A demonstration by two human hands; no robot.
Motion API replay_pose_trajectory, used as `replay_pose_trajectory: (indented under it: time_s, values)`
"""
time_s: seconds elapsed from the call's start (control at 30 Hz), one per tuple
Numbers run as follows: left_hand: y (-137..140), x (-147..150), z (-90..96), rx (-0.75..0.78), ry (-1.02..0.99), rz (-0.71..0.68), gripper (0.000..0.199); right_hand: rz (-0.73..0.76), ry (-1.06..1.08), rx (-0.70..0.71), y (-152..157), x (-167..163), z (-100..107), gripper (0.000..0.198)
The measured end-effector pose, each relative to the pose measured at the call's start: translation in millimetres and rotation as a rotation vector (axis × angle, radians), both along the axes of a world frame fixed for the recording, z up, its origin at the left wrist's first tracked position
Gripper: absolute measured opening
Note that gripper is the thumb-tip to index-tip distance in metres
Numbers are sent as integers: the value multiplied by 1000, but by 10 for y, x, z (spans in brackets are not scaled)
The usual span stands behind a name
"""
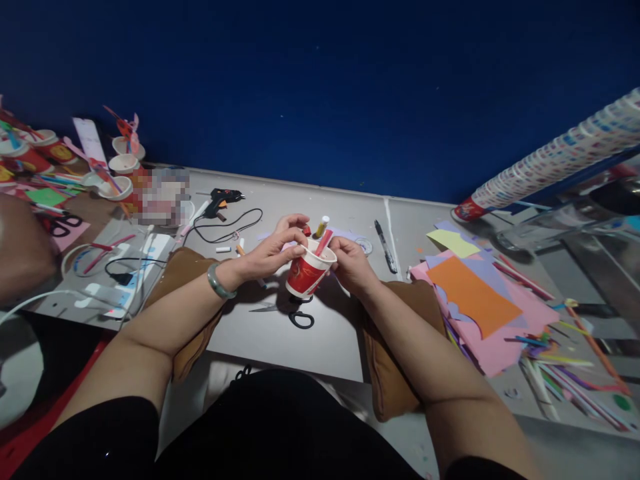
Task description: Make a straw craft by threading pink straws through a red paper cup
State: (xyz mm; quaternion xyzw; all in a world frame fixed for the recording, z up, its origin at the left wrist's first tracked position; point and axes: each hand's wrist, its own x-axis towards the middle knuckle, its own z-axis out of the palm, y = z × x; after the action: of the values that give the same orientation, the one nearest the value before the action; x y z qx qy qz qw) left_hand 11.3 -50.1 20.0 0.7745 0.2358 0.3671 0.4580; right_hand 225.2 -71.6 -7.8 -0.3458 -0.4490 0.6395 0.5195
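A red and white paper cup (305, 275) is held up above the table, tilted slightly. My left hand (280, 245), with a green bangle at the wrist, grips the cup's rim from the left, thumb in front. My right hand (353, 263) is closed at the cup's right side, fingers pinched at the rim. A red strip (324, 241) sticks out of the cup's mouth. Just behind the cup stands a yellow tube with a white top (321, 227). Black-handled scissors (301, 320) lie below the cup, partly hidden by it.
Further back lie a black glue gun (220, 200) with its cord and a black marker (386, 248). Coloured paper (473, 290) and a long stack of cups (560, 150) are at right. Decorated cups (123, 165), a power strip (143, 273) and another person's arm (23, 250) are at left.
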Motion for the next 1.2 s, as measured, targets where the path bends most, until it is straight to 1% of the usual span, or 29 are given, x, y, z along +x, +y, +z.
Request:
replay_pose_trajectory:
  time_s: [0.17,0.33,0.47,0.63,0.7,0.8,0.87,1.0,1.1,1.2]
  values:
    - [-3,14,25,-59,-67,-5,34,26,33,-6,-30,-21,62,44]
    - [-2,21,25,-205,-155,-25,39,80,-2,6,-87,-58,126,47]
    - [-3,10,29,-258,-183,0,42,106,-28,15,-110,-73,122,49]
    - [22,30,1,-321,-277,10,39,97,-14,-51,-79,-59,96,46]
    - [38,52,-16,-363,-336,38,40,93,4,-74,-64,-51,91,43]
    - [64,84,-43,-400,-400,121,47,69,20,-86,-53,-46,93,43]
    - [82,95,-62,-384,-409,180,48,24,16,-86,-47,-45,99,46]
    - [107,93,-96,-292,-353,264,49,-65,-10,-108,-22,-42,106,48]
    - [107,78,-94,-235,-295,270,51,-83,-15,-116,1,-36,87,48]
    - [99,54,-72,-153,-215,262,51,-103,-47,-91,10,-31,52,49]
